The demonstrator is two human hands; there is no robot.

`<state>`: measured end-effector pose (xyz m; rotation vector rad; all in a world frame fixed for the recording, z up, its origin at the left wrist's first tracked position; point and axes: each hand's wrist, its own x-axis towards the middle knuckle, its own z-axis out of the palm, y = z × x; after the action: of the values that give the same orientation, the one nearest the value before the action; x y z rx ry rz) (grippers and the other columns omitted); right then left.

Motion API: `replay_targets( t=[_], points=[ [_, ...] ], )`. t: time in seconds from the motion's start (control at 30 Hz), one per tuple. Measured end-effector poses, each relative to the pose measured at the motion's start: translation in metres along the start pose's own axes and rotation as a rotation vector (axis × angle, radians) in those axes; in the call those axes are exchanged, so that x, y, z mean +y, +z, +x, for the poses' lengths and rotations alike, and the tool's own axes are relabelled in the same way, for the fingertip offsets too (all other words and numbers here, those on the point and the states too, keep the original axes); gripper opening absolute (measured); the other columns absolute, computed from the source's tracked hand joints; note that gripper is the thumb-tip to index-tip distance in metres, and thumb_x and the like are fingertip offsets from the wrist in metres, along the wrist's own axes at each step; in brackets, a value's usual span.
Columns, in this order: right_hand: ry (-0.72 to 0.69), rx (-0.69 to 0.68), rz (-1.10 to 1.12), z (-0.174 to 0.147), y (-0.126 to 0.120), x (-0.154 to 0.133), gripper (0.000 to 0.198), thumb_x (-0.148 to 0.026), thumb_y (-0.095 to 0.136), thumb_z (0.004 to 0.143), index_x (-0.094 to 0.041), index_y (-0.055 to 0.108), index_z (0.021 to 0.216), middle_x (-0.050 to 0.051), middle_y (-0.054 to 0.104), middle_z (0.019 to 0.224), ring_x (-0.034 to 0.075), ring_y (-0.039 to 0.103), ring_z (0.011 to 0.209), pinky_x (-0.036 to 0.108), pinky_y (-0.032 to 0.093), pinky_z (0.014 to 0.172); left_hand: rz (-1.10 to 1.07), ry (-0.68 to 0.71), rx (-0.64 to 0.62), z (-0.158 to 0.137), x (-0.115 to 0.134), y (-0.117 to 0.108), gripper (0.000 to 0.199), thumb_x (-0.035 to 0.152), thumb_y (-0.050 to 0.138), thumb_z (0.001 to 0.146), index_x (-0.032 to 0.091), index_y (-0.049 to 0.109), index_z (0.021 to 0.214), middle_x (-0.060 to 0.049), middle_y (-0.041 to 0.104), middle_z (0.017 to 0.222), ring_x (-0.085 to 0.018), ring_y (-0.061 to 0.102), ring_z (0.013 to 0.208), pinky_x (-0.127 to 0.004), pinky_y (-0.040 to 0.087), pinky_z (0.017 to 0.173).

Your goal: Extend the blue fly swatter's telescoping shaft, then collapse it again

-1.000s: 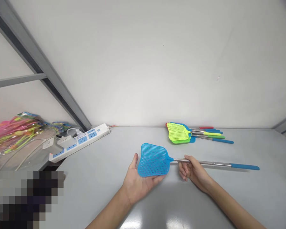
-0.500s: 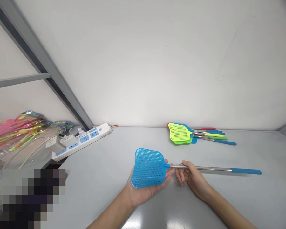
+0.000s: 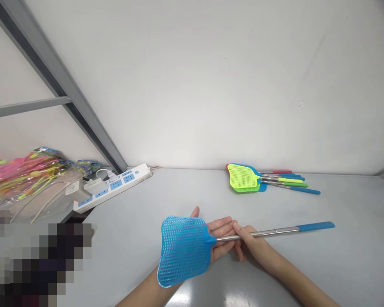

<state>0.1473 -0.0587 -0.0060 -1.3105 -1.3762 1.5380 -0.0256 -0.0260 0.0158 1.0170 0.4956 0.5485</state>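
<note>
A blue fly swatter (image 3: 184,251) with a perforated head, a metal telescopic rod and a blue grip is held above the table. My right hand (image 3: 255,246) pinches the rod between thumb and fingers, near the head. Palm up beneath the head and the start of the rod lies my left hand (image 3: 223,229), its fingers stretched out and spread. The swatter head covers part of the left palm and wrist. To the right, the blue grip points slightly upward.
By the wall is a pile of fly swatters (image 3: 243,177) in yellow, green, blue and red. A white power strip (image 3: 124,185) with plugs sits at the left edge of the grey table (image 3: 124,243). Beyond it are colourful bagged items (image 3: 25,175). A metal post (image 3: 83,115) rises at left.
The blue swatter has shifted left and toward me, its head lower and tilted. My left hand's fingers have spread out under the rod; the right still pinches it.
</note>
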Motion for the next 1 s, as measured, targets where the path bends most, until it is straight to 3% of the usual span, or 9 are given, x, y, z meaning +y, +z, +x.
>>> replay_targets(
  t=[0.1, 0.17, 0.3, 0.37, 0.47, 0.57, 0.77, 0.93, 1.0],
  points=[
    [-0.010, 0.001, 0.026, 0.001, 0.001, 0.002, 0.061, -0.048, 0.025, 0.082, -0.017, 0.048, 0.034, 0.000, 0.041, 0.034, 0.012, 0.044, 0.043, 0.025, 0.032, 0.052, 0.283, 0.070, 0.046, 0.000, -0.001, 0.001, 0.032, 0.018, 0.055, 0.067, 0.025, 0.058, 0.098, 0.005, 0.040, 0.125, -0.026, 0.021, 0.122, -0.040, -0.002, 0.100],
    [-0.036, 0.011, 0.084, 0.002, 0.001, 0.005, 0.060, -0.046, 0.027, 0.082, -0.017, 0.045, 0.032, -0.001, 0.037, 0.033, 0.011, 0.042, 0.042, 0.025, 0.031, 0.051, 0.301, 0.085, 0.050, 0.000, 0.000, 0.001, 0.031, 0.018, 0.055, 0.066, 0.025, 0.059, 0.096, 0.004, 0.042, 0.124, -0.026, 0.024, 0.121, -0.041, 0.001, 0.100],
    [-0.016, 0.068, 0.273, 0.004, -0.001, 0.011, 0.053, -0.044, 0.039, 0.079, -0.018, 0.037, 0.032, -0.004, 0.030, 0.032, 0.009, 0.035, 0.037, 0.024, 0.027, 0.044, -0.121, -0.058, -0.004, 0.004, 0.005, -0.002, 0.026, 0.027, 0.047, 0.073, 0.021, 0.060, 0.094, 0.000, 0.046, 0.121, -0.021, 0.018, 0.124, -0.034, 0.014, 0.101],
    [-0.006, 0.112, 0.343, 0.005, -0.004, 0.013, 0.049, -0.042, 0.047, 0.075, -0.018, 0.035, 0.035, -0.005, 0.029, 0.033, 0.008, 0.031, 0.036, 0.024, 0.024, 0.042, -0.375, -0.176, -0.073, 0.006, 0.008, -0.004, 0.038, 0.039, 0.037, 0.077, 0.016, 0.056, 0.100, -0.007, 0.046, 0.121, -0.025, 0.023, 0.122, -0.040, 0.021, 0.097],
    [-0.030, 0.179, 0.370, 0.005, -0.010, 0.011, 0.045, -0.040, 0.052, 0.072, -0.018, 0.034, 0.038, -0.006, 0.028, 0.035, 0.007, 0.028, 0.036, 0.024, 0.023, 0.041, -0.502, -0.227, -0.140, 0.008, 0.015, -0.007, 0.058, 0.055, 0.027, 0.076, 0.014, 0.047, 0.111, -0.012, 0.037, 0.127, -0.033, 0.032, 0.115, -0.052, 0.023, 0.090],
    [-0.046, 0.254, 0.384, 0.004, -0.014, 0.006, 0.043, -0.040, 0.053, 0.072, -0.018, 0.034, 0.040, -0.006, 0.027, 0.038, 0.008, 0.027, 0.038, 0.024, 0.023, 0.042, -0.620, -0.221, -0.170, 0.007, 0.021, -0.011, 0.064, 0.058, 0.025, 0.074, 0.015, 0.038, 0.119, -0.014, 0.033, 0.129, -0.034, 0.033, 0.113, -0.052, 0.020, 0.088],
    [-0.070, 0.176, 0.524, -0.001, -0.019, 0.000, 0.044, -0.039, 0.047, 0.076, -0.018, 0.033, 0.040, -0.004, 0.028, 0.043, 0.009, 0.029, 0.042, 0.026, 0.025, 0.046, -0.635, -0.119, -0.161, -0.001, 0.030, -0.018, 0.080, 0.071, 0.028, 0.062, 0.015, 0.036, 0.119, -0.016, 0.029, 0.130, -0.039, 0.037, 0.108, -0.047, 0.025, 0.084],
    [-0.090, 0.184, 0.663, -0.002, -0.035, -0.005, 0.045, -0.036, 0.041, 0.079, -0.018, 0.034, 0.039, -0.003, 0.027, 0.044, 0.010, 0.029, 0.042, 0.027, 0.024, 0.046, -0.514, -0.061, -0.180, -0.012, 0.038, -0.021, 0.102, 0.080, 0.034, 0.044, 0.012, 0.034, 0.121, -0.021, 0.031, 0.127, -0.043, 0.027, 0.113, -0.056, 0.026, 0.081],
    [-0.104, 0.210, 0.676, -0.001, -0.041, -0.006, 0.045, -0.034, 0.042, 0.079, -0.018, 0.034, 0.039, -0.003, 0.027, 0.044, 0.010, 0.029, 0.042, 0.026, 0.024, 0.046, -0.508, -0.043, -0.170, -0.014, 0.040, -0.023, 0.100, 0.077, 0.042, 0.043, 0.013, 0.036, 0.120, -0.019, 0.034, 0.126, -0.043, 0.025, 0.115, -0.058, 0.025, 0.082]
  ],
)
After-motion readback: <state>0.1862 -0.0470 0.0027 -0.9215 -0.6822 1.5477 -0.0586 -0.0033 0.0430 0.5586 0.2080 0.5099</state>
